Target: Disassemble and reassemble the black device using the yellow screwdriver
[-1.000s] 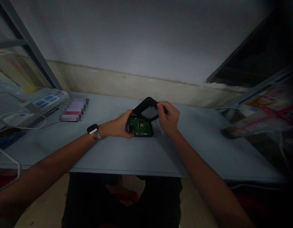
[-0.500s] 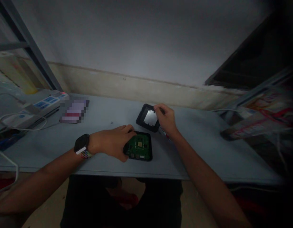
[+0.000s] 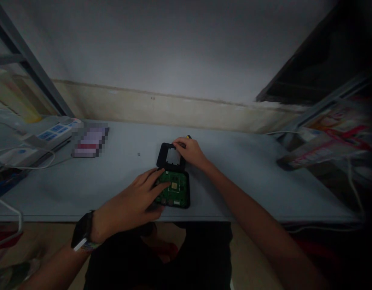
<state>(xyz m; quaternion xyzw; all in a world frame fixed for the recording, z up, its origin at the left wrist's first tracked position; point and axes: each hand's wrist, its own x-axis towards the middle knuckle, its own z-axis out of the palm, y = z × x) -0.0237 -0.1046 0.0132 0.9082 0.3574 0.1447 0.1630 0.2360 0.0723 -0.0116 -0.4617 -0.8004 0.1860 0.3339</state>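
A black case with a green circuit board (image 3: pixel 180 193) inside lies near the table's front edge. My left hand (image 3: pixel 137 197) grips its left side, thumb by the front edge and one finger stretched onto the board near a pale square chip. Just behind the case is a black cover (image 3: pixel 164 156) with a silvery plate in its middle. The fingers of my right hand (image 3: pixel 190 151) are closed on the cover's upper right part. A small dark and yellow tip (image 3: pixel 189 137) shows behind that hand; its kind I cannot make out.
Tiny screw-like bits (image 3: pixel 139 154) lie left of the cover. Farther left are a blurred-out phone (image 3: pixel 91 141), a white power strip (image 3: pixel 57 131) and loose white cables. A bag-like package (image 3: pixel 327 149) lies at the right. A wall (image 3: pixel 174 110) borders the table's back.
My right hand has brought the cover left and nearer, to the case's back edge. My left hand has shifted, with one finger now on the board.
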